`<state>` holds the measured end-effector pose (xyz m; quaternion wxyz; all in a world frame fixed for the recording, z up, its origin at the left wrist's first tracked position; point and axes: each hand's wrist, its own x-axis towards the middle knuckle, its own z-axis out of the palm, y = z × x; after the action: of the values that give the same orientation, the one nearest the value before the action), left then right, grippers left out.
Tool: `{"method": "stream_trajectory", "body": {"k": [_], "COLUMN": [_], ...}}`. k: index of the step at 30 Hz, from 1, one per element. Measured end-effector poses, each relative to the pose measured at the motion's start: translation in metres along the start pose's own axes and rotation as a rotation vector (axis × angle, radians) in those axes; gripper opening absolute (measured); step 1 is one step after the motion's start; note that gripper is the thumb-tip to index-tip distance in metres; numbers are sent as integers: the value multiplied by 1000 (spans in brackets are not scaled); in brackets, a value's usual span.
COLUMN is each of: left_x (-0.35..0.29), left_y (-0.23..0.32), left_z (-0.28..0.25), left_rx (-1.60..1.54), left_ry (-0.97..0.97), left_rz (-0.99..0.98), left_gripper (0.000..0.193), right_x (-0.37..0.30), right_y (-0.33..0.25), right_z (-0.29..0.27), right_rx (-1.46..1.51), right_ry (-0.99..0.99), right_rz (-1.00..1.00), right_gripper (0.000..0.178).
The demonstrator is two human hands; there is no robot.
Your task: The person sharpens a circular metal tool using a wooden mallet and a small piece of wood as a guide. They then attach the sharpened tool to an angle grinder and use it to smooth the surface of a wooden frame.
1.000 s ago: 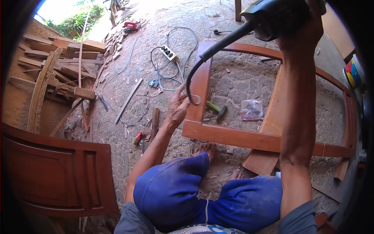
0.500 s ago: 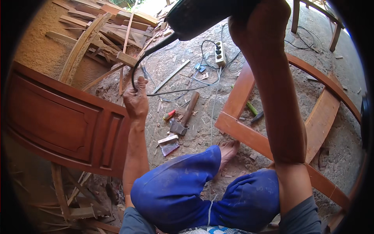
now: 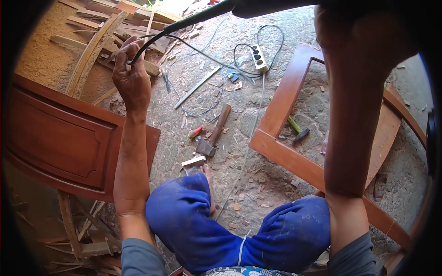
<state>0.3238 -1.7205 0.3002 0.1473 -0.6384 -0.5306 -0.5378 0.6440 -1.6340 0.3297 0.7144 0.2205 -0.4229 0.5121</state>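
Observation:
My right hand [image 3: 359, 39], high at the right and in deep shadow, is wrapped round a dark-green corded power tool [image 3: 271, 7]. Most of the tool lies beyond the upper edge, so its exact kind does not show. At the upper left my left hand [image 3: 131, 78] pinches the tool's black power cord [image 3: 146, 46], which stretches from the tool's tail end into my fingers. Below, on the rough ground, lie a wooden-handled hatchet-like tool [image 3: 218, 126], a small red-and-yellow-handled tool [image 3: 195, 132] and a pale wood block [image 3: 194, 162].
A carved reddish-brown wood panel [image 3: 55, 133] stands at the left. To the right lies a wooden frame [image 3: 285, 152], with a green-handled hammer [image 3: 298, 130] inside it. Farther off are a white power strip [image 3: 259, 60] with loose cables and a pile of wood scraps [image 3: 96, 20].
My left hand has moved up and left, drawing the cord along. The power tool and my right hand have shifted right and up. My left knee and foot have swung left.

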Motion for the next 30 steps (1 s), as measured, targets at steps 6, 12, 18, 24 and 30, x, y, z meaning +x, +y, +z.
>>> {"method": "stream_trajectory", "body": {"k": [6, 12, 18, 24, 30], "left_x": [4, -110, -232, -321, -324], "left_y": [-8, -29, -61, -98, -108], "left_z": [17, 47, 29, 90, 138], "left_rx": [64, -16, -960, -585, -1063], "left_ry": [-489, -1089, -1592, -1129, -1300], "left_rz": [-405, 195, -1052, -1165, -1304], "left_gripper": [30, 23, 38, 49, 49], "right_x": [4, -9, -84, -131, -150], "right_y": [-21, -22, 1, 17, 4], "right_z": [-2, -40, -65, -68, -66], "right_rx": [-156, -423, -793, -957, -1064], "right_ry": [70, 187, 401, 530, 749], "right_rz": [-37, 225, 672, 1015, 1010], "right_gripper": [40, 52, 50, 43, 42]}}
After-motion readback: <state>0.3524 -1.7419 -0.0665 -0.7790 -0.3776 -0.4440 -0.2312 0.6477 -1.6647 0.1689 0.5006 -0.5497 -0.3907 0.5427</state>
